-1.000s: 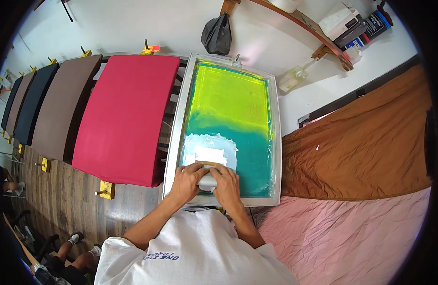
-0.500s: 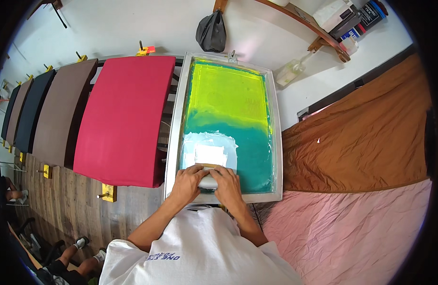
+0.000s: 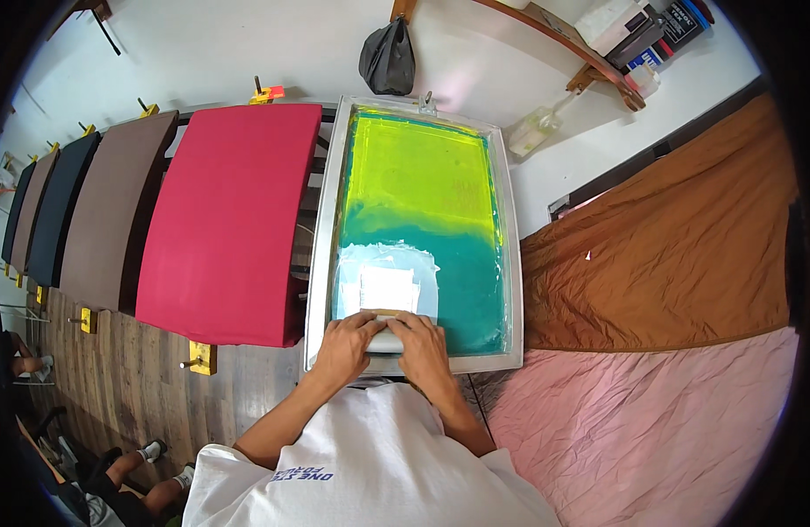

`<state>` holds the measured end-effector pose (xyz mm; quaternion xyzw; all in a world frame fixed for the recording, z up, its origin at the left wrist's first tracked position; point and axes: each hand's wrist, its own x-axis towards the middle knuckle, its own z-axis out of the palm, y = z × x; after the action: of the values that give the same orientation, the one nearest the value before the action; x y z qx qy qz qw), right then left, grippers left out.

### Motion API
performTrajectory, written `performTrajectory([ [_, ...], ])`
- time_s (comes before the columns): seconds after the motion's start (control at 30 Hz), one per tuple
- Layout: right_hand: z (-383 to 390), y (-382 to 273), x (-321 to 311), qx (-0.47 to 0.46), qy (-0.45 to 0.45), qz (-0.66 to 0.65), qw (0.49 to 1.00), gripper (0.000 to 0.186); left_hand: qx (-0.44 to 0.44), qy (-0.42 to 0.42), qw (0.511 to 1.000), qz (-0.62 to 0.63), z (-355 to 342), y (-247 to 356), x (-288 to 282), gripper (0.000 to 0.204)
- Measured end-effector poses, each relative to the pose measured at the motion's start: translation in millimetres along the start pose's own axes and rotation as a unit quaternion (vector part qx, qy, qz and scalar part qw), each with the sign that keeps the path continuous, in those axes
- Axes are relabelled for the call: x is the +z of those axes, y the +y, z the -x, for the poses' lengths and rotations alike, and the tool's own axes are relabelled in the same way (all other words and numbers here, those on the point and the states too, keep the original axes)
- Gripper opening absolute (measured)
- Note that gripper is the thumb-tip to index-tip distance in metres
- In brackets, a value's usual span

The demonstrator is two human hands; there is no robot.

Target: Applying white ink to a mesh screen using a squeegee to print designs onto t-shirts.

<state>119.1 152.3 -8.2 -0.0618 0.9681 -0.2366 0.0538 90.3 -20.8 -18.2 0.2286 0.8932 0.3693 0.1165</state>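
Note:
A printing screen (image 3: 513,263) in a pale metal frame lies before me, its mesh yellow-green at the far part and teal nearer me. White ink (image 3: 386,288) covers a pale patch at the near left of the mesh. Both hands grip a squeegee (image 3: 385,342) at the near end of that patch. My left hand (image 3: 343,350) is closed around its left side, my right hand (image 3: 423,348) around its right, with the thumbs close together at the middle. The squeegee's lower edge is hidden.
Left of the screen stands a red fabric-covered platen (image 3: 229,220), with several brown and black ones beyond. A clamp (image 3: 427,104) holds the frame's far end. Brown cloth (image 3: 651,237) and pink cloth (image 3: 651,413) lie at the right. A person's legs (image 3: 146,479) show at the lower left.
Both hands and the squeegee have shifted slightly toward my body. Their hold looks the same, and the screen stays in place.

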Motion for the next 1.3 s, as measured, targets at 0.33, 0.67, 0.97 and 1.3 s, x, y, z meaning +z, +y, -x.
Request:
performTrajectory([
  [0.33, 3.9, -1.8, -8.3, -0.015, 0.016, 0.027, 0.999, 0.047, -0.004, -0.023, 1.000, 0.007, 2.8, 5.0, -3.5, 0.062],
  [0.67, 14.4, -0.5, 3.8, 0.013, 0.002, 0.001, 1.000, 0.050, 0.007, -0.016, 0.999, -0.030, 8.8, 7.4, -1.4, 0.063],
  [0.97, 13.5, -0.5, -9.9, 0.006, -0.034, 0.016, 0.999, 0.054, 0.014, -0.028, 0.999, -0.020, 10.5, 7.7, 4.6, 0.063],
  [1.3, 22.3, -1.5, -2.0, 0.011, 0.017, -0.007, 1.000, 0.055, 0.027, -0.016, 0.999, -0.034, 13.5, 10.7, 2.1, 0.060],
])
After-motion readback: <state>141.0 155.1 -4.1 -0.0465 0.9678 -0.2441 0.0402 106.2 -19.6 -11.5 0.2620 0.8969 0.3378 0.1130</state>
